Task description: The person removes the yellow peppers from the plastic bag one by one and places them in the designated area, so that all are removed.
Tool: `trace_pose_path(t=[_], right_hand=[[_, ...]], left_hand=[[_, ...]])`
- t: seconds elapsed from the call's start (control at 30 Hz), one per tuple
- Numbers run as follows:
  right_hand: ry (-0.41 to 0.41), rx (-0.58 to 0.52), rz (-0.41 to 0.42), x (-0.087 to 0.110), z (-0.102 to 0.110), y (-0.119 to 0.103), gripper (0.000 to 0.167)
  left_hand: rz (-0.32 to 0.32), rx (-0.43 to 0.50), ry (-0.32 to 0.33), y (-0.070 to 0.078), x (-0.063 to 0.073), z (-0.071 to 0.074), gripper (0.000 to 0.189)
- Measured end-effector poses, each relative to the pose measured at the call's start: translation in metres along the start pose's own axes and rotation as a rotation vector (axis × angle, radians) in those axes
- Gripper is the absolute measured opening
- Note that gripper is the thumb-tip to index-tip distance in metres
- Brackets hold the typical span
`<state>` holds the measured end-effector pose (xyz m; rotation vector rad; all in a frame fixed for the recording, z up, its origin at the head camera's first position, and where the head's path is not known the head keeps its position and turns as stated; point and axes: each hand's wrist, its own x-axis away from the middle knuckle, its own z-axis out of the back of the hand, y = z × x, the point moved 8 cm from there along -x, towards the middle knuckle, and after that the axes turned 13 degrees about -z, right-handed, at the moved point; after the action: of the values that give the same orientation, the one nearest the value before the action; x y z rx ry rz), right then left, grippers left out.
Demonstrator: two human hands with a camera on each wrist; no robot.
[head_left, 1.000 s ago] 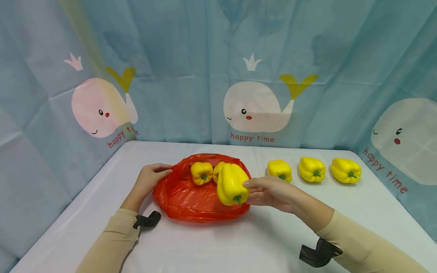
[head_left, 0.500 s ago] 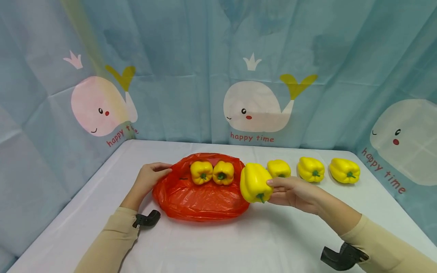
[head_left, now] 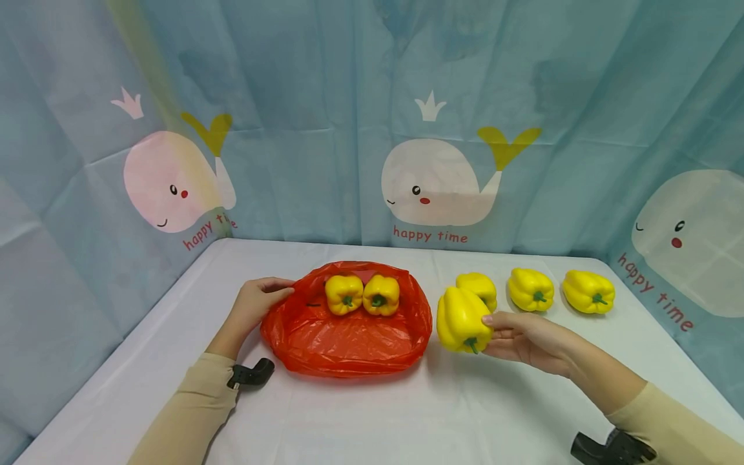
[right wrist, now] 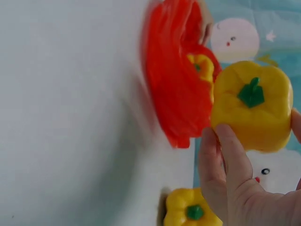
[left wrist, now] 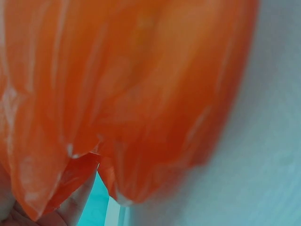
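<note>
In the head view a red plastic bag (head_left: 349, 345) lies spread on the table with its mouth open. Two yellow bell peppers, a left one (head_left: 343, 294) and a right one (head_left: 380, 295), sit inside it. My left hand (head_left: 253, 309) pinches the bag's left rim; in the left wrist view the orange-red film (left wrist: 127, 94) hides most of that hand. My right hand (head_left: 531, 339) grips another yellow bell pepper (head_left: 463, 320) just right of the bag, green stem toward me. The right wrist view shows this pepper (right wrist: 254, 103) between thumb and fingers.
Three more yellow bell peppers stand in a row at the back right: a near one (head_left: 478, 287) partly behind the held pepper, a middle one (head_left: 531, 289) and an outer one (head_left: 588, 291). A whale-print curtain (head_left: 325, 181) borders the white table (head_left: 349, 420).
My right hand has carried its bell pepper rightward, from over the bag to beside it, uncovering the right pepper inside. My left hand has stayed at the bag's rim.
</note>
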<state>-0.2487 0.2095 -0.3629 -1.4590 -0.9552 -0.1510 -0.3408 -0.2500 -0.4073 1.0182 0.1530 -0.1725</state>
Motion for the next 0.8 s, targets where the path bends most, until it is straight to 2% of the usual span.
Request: trace_pose_path(t=[0.1, 0.33, 0.63, 0.8], right_hand=[[0.002, 0.027, -0.016, -0.001, 0.006, 0.006, 0.034], [0.068, 0.060, -0.053, -0.005, 0.026, 0.019, 0.046], [0.116, 0.048, -0.095, -0.005, 0.052, 0.036, 0.041], [0.148, 0.058, -0.121, -0.006, 0.061, 0.044, 0.045]], left_hand=[[0.001, 0.002, -0.003, 0.000, 0.001, 0.000, 0.041], [-0.001, 0.005, -0.001, 0.001, 0.002, 0.002, 0.043], [-0.006, 0.006, -0.001, 0.001, 0.002, 0.002, 0.044], [0.002, 0.005, 0.001, 0.001, 0.002, 0.002, 0.043]])
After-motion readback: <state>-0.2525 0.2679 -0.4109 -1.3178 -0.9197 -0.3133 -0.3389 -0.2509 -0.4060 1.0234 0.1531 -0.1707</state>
